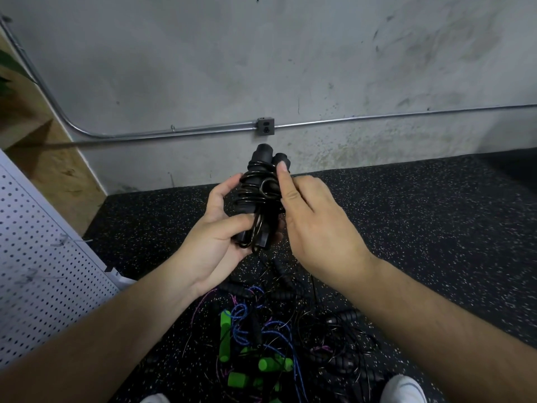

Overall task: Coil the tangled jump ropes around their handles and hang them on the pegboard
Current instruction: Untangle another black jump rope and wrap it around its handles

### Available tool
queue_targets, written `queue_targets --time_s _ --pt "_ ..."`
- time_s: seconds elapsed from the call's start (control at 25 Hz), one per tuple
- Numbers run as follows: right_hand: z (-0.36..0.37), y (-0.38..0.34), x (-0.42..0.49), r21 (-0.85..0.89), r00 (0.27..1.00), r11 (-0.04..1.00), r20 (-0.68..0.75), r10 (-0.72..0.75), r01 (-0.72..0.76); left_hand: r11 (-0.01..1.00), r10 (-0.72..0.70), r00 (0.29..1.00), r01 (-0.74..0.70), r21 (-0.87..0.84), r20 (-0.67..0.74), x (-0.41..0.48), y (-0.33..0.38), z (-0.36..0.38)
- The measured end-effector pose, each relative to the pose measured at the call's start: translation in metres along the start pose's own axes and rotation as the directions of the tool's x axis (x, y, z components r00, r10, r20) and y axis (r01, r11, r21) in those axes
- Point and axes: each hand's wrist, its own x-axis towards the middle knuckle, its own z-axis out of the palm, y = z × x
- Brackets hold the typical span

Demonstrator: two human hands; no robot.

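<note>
White pegboard (43,271) at left edge. Tangled rope pile (270,338) on floor, green handles among it. Left hand (215,228) fingers wrapped round black jump rope (258,196), held mid-air, cord coiled on paired handles. Right hand (313,222) thumb presses coil; other fingers hidden behind.

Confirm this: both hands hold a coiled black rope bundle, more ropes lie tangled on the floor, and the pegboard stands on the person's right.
Not quite: the pegboard stands on the person's left, as the head view shows. The rest holds: the left hand and right hand hold the black rope bundle above the tangled ropes on the floor.
</note>
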Motion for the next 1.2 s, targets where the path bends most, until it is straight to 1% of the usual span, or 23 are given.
queue_targets --time_s 0.2,0.28,0.4,0.48,0.6,0.72,0.84,1.0,1.08,1.2 --pt "-0.008 0.004 -0.006 -0.122 0.992 0.985 0.047 -0.116 0.121 0.992 -0.006 1.000 0.008 -0.129 0.018 0.002 0.007 -0.006" --pt "-0.005 0.004 -0.010 -0.155 0.989 0.978 0.067 -0.132 0.141 0.991 -0.011 1.000 0.013 -0.130 0.009 0.002 0.008 -0.009" --pt "-0.001 -0.002 -0.016 -0.212 0.990 0.969 0.086 -0.115 0.131 0.994 -0.030 1.000 0.029 -0.106 -0.008 0.002 0.005 -0.009" --pt "-0.001 -0.008 -0.019 -0.243 0.991 0.965 0.104 -0.080 0.103 0.996 -0.039 0.999 0.037 -0.087 -0.024 0.003 0.002 -0.008" --pt "0.004 -0.017 -0.023 -0.245 0.994 0.970 0.106 0.020 0.006 0.996 -0.044 0.998 0.041 -0.081 -0.045 0.003 -0.002 -0.003" --pt "0.008 -0.023 -0.023 -0.229 0.986 0.969 0.120 0.120 -0.090 0.995 -0.051 0.998 0.048 -0.091 -0.027 0.002 -0.007 0.001" --pt "0.007 -0.027 -0.023 -0.203 0.974 0.968 0.138 0.180 -0.150 0.996 -0.049 0.999 0.049 -0.070 0.006 0.002 -0.010 -0.003" --pt "0.006 -0.030 -0.025 -0.219 0.975 0.966 0.145 0.170 -0.136 0.999 -0.030 0.999 0.031 -0.027 0.037 0.002 -0.009 -0.007" --pt "0.005 -0.033 -0.025 -0.233 0.977 0.964 0.140 0.161 -0.126 1.000 -0.024 0.999 0.024 0.001 0.023 0.002 -0.008 -0.007" --pt "0.007 -0.036 -0.025 -0.224 0.975 0.963 0.127 0.184 -0.152 0.998 -0.028 1.000 0.028 0.060 -0.011 0.004 -0.009 -0.008"
